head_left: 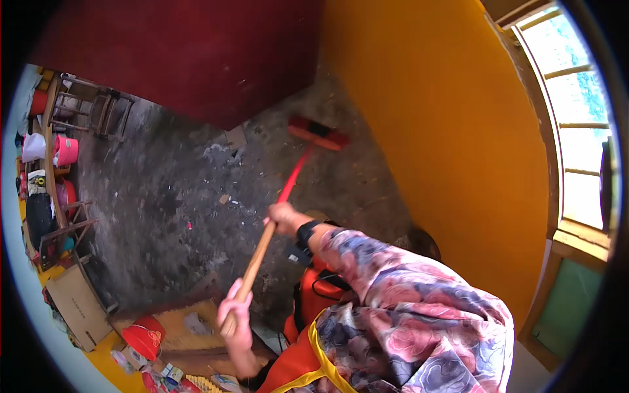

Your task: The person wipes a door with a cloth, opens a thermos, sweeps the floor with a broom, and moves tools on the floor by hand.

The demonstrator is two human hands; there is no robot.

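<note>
A long-handled broom (259,257) slants across the view, with a wooden handle that is red toward the far end. Its red and black head (318,133) is on or just above the dark floor between the maroon panel and the yellow wall, and looks blurred. My right hand (282,217), with a black band at the wrist, is wrapped round the handle partway along. Nearer to me, my left hand (236,314) grips the handle close to its end.
Scraps litter the concrete floor (164,190). The maroon panel (216,59) and yellow wall (445,131) flank the broom head. Along the left stand wooden stools (108,111), a pink bucket (65,150) and a cardboard box (77,304). A red bag-like item (144,335) lies lower left.
</note>
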